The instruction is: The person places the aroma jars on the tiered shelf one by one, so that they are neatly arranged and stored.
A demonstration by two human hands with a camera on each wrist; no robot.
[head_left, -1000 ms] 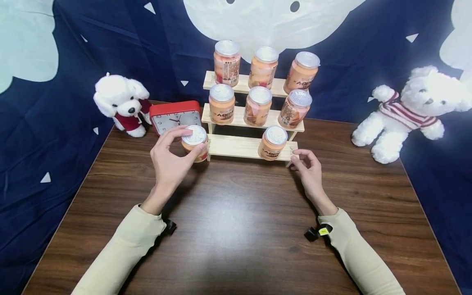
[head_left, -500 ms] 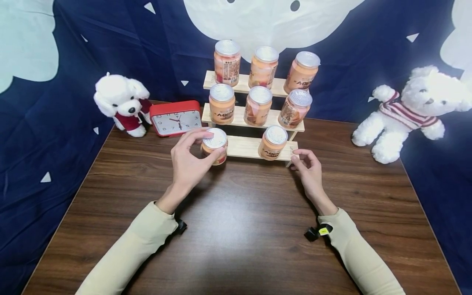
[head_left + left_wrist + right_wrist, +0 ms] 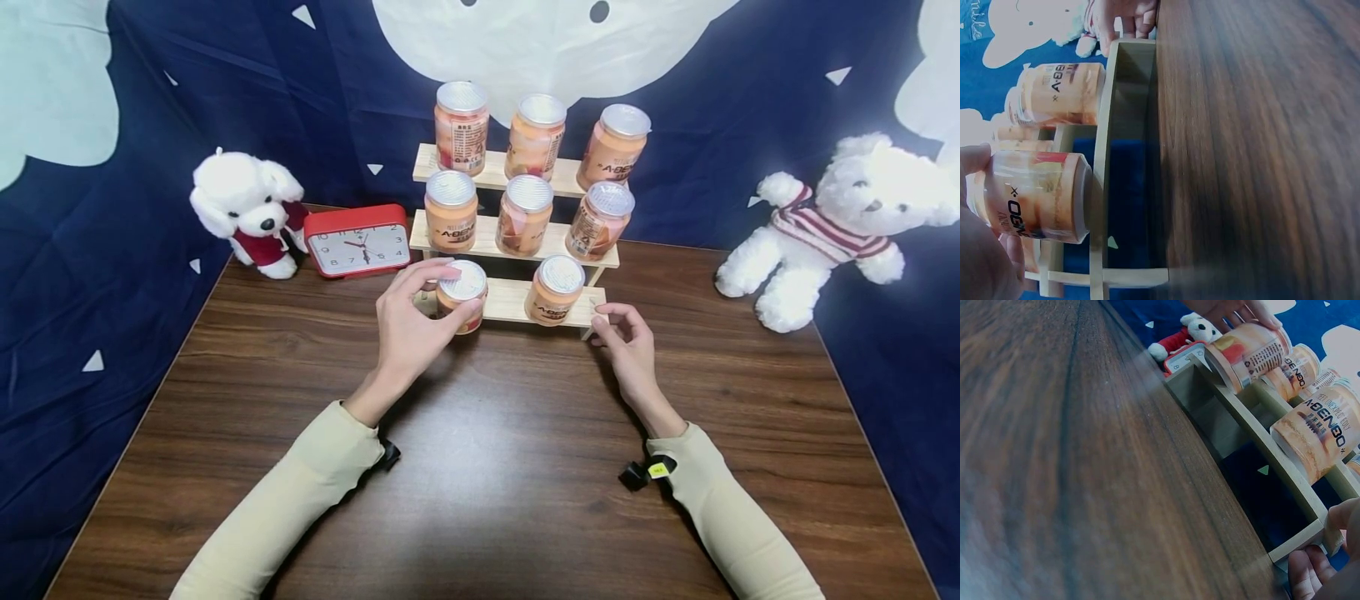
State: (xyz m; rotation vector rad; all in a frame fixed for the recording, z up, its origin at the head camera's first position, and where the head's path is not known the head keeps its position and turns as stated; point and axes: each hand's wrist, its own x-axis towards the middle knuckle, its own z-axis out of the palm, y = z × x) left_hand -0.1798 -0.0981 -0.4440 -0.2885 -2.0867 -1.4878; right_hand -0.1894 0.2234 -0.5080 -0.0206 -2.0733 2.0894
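My left hand (image 3: 408, 329) grips a jar (image 3: 463, 287) of orange-coloured food with a silver lid, thumb on one side and fingers on the other. The jar is upright at the left part of the lowest step of a wooden tiered rack (image 3: 506, 298). In the left wrist view the jar's base (image 3: 1082, 199) is close to the plank; whether it touches is unclear. My right hand (image 3: 630, 342) pinches the right end of that step, the thumb and fingertips (image 3: 1310, 572) around the wood. A similar jar (image 3: 555, 292) stands on the step's right part.
Several matching jars (image 3: 525, 217) stand on the middle and top steps. Left of the rack are a red clock (image 3: 358, 240) and a white plush dog (image 3: 251, 208). A plush bear (image 3: 840, 225) sits at the right. A dark blue cloth (image 3: 337, 108) hangs behind the table (image 3: 480, 467).
My left hand has carried the jar rightward from beside the rack's left end to over the lowest step, uncovering the clock face. The right hand has stayed in place.
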